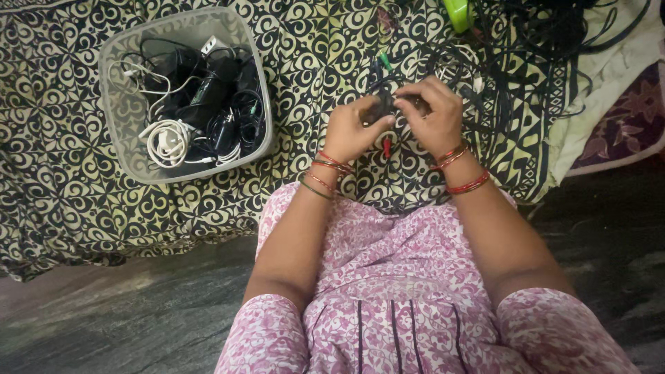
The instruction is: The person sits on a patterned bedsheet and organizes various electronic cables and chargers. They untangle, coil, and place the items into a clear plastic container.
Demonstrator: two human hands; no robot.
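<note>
Head view: a black-and-cream scroll-patterned bedcover (62, 173) lies over a bed edge above a grey stone floor (125, 318). The left hand (352, 130) and right hand (433, 114) pinch a black cable bundle (384, 107) between them over the cover. A clear plastic tub (114, 90) of chargers sits left; loose black cables (540, 28) lie upper right.

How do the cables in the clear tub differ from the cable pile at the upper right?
The cables in the tub are contained in a clear tub; the loose pile sprawls over the patterned cloth. The tub's include white coils; the pile looks nearly all black. Both lie untouched by either hand.
</note>
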